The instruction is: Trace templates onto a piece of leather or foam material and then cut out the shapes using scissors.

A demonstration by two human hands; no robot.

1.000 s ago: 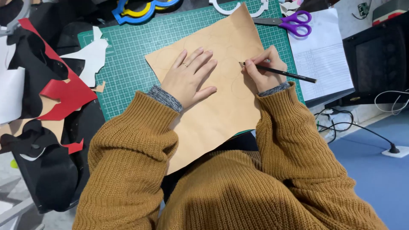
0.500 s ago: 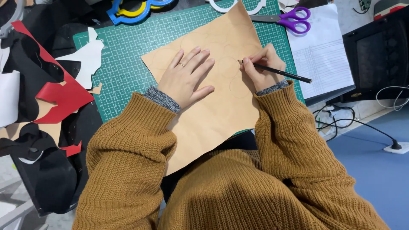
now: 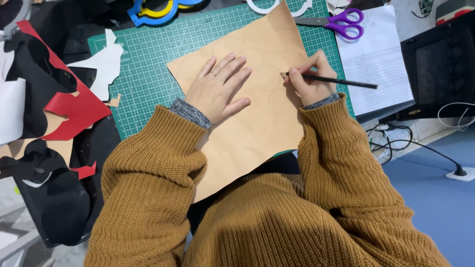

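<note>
Left hand (image 3: 217,89) lies flat, fingers spread; right hand (image 3: 310,79) pinched closed.

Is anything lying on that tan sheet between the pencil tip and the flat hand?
Nothing visible does. The right hand holds the pencil tip on the tan sheet; the left hand lies flat beside it. Only bare sheet with faint drawn circles lies between.

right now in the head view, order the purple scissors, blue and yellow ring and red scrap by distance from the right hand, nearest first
From the right hand:
1. Purple scissors, just above it at the mat's top right corner.
2. Blue and yellow ring, up at the mat's top left.
3. Red scrap, far left, off the mat.
</note>
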